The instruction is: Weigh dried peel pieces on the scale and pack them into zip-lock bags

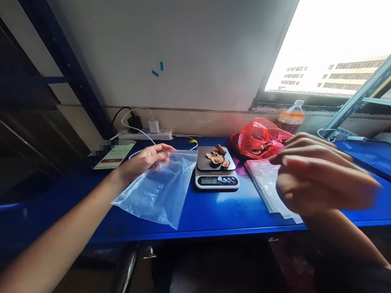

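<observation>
My left hand (pixel 151 156) pinches the top edge of a clear zip-lock bag (pixel 159 191), which hangs over the front of the blue table. No contents show inside the bag. On the right, my right hand (pixel 320 171) is raised above the table and smeared by motion; whether its fingers hold anything is unclear. Between both hands stands a small digital scale (pixel 217 182) with a lit display. Several brown dried slices (pixel 217 159) lie on its metal plate. A stack of clear zip-lock bags (pixel 269 187) lies right of the scale, partly behind my right hand.
Behind the bag stack sits an open red plastic bag (pixel 259 136) holding more brown pieces. A bottle (pixel 291 118) stands by the window. At the back left are a power strip (pixel 157 134) with cables and a tablet (pixel 114 156) showing a timer. The blue table (pixel 214 217) ends close in front.
</observation>
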A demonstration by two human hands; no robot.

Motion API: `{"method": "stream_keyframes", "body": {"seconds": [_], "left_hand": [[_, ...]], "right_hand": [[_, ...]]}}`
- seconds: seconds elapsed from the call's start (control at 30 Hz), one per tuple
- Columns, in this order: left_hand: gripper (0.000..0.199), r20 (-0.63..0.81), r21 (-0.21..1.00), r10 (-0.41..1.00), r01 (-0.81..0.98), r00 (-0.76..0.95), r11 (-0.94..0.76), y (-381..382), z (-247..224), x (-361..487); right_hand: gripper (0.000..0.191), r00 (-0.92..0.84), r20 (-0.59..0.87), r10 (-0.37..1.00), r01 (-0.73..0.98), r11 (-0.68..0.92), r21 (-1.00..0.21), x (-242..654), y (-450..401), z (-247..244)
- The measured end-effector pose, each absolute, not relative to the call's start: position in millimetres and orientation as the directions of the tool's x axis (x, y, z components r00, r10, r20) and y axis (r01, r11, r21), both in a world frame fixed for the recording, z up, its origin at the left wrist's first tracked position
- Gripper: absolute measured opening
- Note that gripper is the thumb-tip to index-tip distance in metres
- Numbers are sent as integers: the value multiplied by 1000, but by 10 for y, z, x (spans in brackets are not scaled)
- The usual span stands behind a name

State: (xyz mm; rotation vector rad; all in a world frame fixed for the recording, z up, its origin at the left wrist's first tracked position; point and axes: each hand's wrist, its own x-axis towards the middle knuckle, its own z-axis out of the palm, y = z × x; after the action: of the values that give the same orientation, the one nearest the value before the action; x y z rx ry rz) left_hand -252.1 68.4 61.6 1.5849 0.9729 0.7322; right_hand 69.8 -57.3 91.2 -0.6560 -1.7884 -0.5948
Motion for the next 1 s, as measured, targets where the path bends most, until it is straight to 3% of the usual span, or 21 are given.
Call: {"method": "stream_keyframes", "body": {"seconds": [0.07,0.23,0.33,0.6,0.77,0.9,1.0], "left_hand": [[27,-28,968,864,228,502,-101,636,646,-2409],[27,-2,921,785,307,620,-240,590,724,-2092],[26,20,895,714,307,699,-325,576,790,-1899],[22,91,846,739,340,668,-411,429,699,-1733],[15,164,806,754,354,636,-474,288,609,-1773],[17,206,763,733,363,648,-535,271,624,-1768],[35,143,820,681,299,718,-488,310,657,-1833]], "right_hand": [[15,-212,972,103,610,791,49,593,-344,906],[14,-348,762,547,519,789,-329,356,75,692],[13,-373,662,650,525,736,-427,303,142,524],[10,-230,652,723,676,600,-427,281,13,275],[7,-347,690,635,689,672,-272,227,-42,257],[5,-387,663,641,678,685,-266,228,-24,225],[6,-431,641,636,635,718,-286,236,-11,196]]}}
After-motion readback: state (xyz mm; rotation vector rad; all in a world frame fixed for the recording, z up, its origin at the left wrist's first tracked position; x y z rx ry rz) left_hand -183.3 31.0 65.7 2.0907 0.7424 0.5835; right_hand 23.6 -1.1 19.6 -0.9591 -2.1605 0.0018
